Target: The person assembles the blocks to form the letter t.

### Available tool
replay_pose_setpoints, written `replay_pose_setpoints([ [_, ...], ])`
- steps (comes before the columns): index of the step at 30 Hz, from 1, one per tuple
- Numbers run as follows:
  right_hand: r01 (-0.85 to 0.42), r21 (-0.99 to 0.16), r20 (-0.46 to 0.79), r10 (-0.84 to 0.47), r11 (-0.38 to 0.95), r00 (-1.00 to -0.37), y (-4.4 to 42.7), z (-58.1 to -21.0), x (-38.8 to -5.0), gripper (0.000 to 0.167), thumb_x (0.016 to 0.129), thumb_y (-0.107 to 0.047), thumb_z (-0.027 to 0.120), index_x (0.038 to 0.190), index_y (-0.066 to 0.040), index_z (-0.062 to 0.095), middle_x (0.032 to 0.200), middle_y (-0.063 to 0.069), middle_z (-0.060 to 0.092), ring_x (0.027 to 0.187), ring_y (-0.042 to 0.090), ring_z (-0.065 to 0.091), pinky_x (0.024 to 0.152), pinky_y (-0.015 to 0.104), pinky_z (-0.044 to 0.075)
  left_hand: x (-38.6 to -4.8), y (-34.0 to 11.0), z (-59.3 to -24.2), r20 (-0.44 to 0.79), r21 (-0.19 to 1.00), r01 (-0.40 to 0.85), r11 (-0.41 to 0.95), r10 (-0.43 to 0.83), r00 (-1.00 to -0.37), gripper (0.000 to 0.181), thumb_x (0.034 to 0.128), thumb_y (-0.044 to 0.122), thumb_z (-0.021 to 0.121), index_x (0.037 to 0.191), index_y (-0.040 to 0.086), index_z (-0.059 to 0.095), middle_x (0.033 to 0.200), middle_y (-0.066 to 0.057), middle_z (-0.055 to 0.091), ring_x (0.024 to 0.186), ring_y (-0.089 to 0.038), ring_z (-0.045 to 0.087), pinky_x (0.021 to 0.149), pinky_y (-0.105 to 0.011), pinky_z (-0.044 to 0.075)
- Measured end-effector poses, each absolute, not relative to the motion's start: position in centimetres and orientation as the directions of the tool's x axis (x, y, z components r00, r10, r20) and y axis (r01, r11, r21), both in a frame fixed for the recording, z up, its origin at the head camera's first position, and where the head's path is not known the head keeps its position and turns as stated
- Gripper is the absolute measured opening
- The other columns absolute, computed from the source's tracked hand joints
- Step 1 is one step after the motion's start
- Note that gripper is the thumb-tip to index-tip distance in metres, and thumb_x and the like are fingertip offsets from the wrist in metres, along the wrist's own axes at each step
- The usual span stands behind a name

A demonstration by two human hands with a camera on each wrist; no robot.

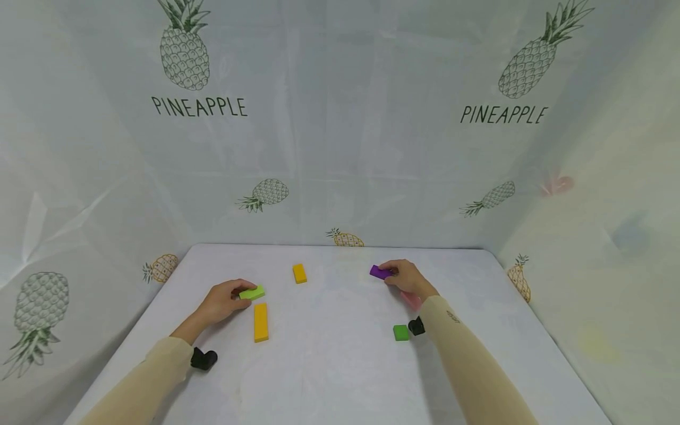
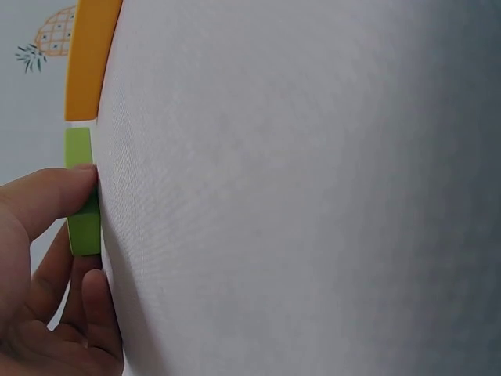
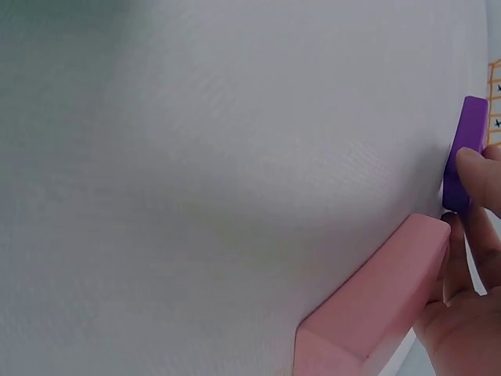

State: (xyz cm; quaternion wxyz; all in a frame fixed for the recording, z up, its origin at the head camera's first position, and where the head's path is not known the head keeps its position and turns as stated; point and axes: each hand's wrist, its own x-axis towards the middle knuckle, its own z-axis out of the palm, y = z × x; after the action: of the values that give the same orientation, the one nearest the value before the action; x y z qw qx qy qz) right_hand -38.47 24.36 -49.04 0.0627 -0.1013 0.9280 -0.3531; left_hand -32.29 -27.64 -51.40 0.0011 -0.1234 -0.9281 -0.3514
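Observation:
A light green block (image 1: pixel 252 293) is pinched between the thumb and fingers of my left hand (image 1: pixel 223 300), low over the left part of the table. In the left wrist view the thumb presses the near face of that green block (image 2: pixel 81 233). My right hand (image 1: pixel 408 277) grips a purple block (image 1: pixel 379 272) by its right end, toward the back of the table. The right wrist view shows the thumb on the purple block (image 3: pixel 468 129). Below that hand lies a pink block (image 1: pixel 411 300), partly hidden by the wrist in the head view.
A long yellow block (image 1: pixel 261 323) lies just right of the left hand. Farther back is a shorter yellow block (image 1: pixel 300 273). A darker green block (image 1: pixel 401 333) sits near the right forearm. The white table (image 1: pixel 329 366) meets a pineapple-printed curtain (image 1: pixel 340 130) behind and at the sides.

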Motion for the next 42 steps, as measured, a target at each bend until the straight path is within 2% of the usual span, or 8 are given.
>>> replay_pose_setpoints([
  [12,-0.184,-0.612,-0.009,-0.24,0.769,-0.971,24.41,-49.32,-38.72,0.039,0.097,-0.004,0.073,0.134,-0.014,0.075,0.138,0.02,0.065,0.119,0.032,0.061,0.11,0.053,0.049,-32.33,-27.68,-51.47,0.084,0.652,0.226,0.724,0.227,-0.97,0.034,0.0958,0.012,0.079,0.129,0.013,0.073,0.135,-0.015,0.07,0.124,-0.037,0.063,0.105,-0.055,0.053],
  [20,-0.177,-0.59,-0.013,-0.228,0.788,-0.974,24.26,-49.34,-38.7,0.038,0.098,-0.007,0.074,0.135,-0.016,0.075,0.142,0.02,0.064,0.128,0.037,0.059,0.116,0.055,0.045,-32.26,-27.77,-51.53,0.09,0.654,0.227,0.721,0.223,-0.971,0.034,0.0963,0.012,0.079,0.13,0.014,0.073,0.135,-0.014,0.07,0.124,-0.036,0.064,0.105,-0.055,0.053],
  [42,-0.147,-0.575,-0.011,-0.188,0.805,-0.982,23.99,-49.19,-38.35,0.038,0.098,-0.006,0.075,0.134,-0.018,0.076,0.144,0.019,0.063,0.134,0.039,0.057,0.118,0.058,0.042,-32.65,-27.89,-51.37,0.109,0.656,0.26,0.709,0.252,-0.961,0.033,0.0965,0.013,0.079,0.129,0.017,0.074,0.133,-0.008,0.07,0.12,-0.031,0.064,0.102,-0.052,0.057],
])
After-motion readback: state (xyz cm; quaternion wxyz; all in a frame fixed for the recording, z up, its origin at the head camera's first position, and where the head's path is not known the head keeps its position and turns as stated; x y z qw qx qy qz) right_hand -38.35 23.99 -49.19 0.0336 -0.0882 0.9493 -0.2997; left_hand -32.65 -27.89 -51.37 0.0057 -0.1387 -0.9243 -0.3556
